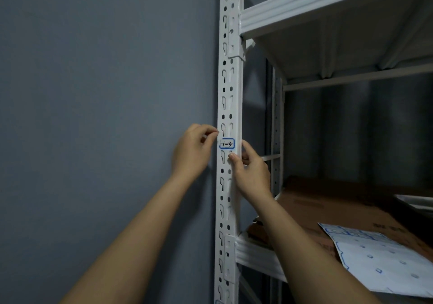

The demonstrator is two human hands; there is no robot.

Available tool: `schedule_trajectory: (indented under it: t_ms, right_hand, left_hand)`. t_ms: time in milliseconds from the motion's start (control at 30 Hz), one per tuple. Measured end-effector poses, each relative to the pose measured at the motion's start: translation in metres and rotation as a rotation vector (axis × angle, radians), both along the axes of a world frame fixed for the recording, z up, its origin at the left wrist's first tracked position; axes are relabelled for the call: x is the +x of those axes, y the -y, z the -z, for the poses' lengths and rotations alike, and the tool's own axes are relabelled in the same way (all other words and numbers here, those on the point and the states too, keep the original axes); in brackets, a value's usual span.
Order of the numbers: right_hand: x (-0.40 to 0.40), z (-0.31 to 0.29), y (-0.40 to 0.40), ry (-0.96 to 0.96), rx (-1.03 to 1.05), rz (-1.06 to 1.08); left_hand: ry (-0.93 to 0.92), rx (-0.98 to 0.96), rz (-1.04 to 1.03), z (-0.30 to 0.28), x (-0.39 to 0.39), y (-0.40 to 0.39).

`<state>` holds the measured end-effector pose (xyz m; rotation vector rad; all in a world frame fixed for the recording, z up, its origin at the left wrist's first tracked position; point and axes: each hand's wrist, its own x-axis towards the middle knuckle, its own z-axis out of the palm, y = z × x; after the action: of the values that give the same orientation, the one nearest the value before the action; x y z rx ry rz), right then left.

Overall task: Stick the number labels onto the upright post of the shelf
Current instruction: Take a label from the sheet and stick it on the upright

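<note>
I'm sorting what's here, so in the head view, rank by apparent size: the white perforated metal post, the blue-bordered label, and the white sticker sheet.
1. White perforated metal post
2. White sticker sheet, though nearer the camera
3. Blue-bordered label

Wall [93,92] left of the post [230,88] is lying bare, leaving open approach from that side. Post face above the label [226,143] is showing only slots. Right side: shelf beams [304,6] are boxing in the bay; cardboard [328,212] and a sheet [384,259] are filling the lower shelf.
</note>
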<state>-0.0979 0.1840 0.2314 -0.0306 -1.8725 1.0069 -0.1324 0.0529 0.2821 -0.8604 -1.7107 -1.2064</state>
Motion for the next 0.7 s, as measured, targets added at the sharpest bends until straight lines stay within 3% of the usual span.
schedule_trajectory:
  t_ms: [100,267,367,467,700]
  right_hand:
    - [0.004,-0.002,-0.002,0.000,0.009,-0.003]
    - [0.012,-0.003,0.001,-0.036,-0.007,-0.065]
    - [0.017,-0.004,0.003,-0.069,-0.032,-0.076]
    - [0.026,-0.007,0.005,-0.166,0.021,0.048]
    - [0.028,-0.055,0.002,-0.250,0.745,0.358]
  left_hand:
    - [0.173,0.155,0.249,0.004,0.009,0.001]
    - [0.308,0.246,0.422,0.018,0.021,0.008]
    - [0.347,0.296,0.450,0.024,0.024,0.013]
    - [0.351,0.289,0.411,0.025,0.026,0.016]
    - [0.375,0.293,0.365,0.025,0.017,0.006]
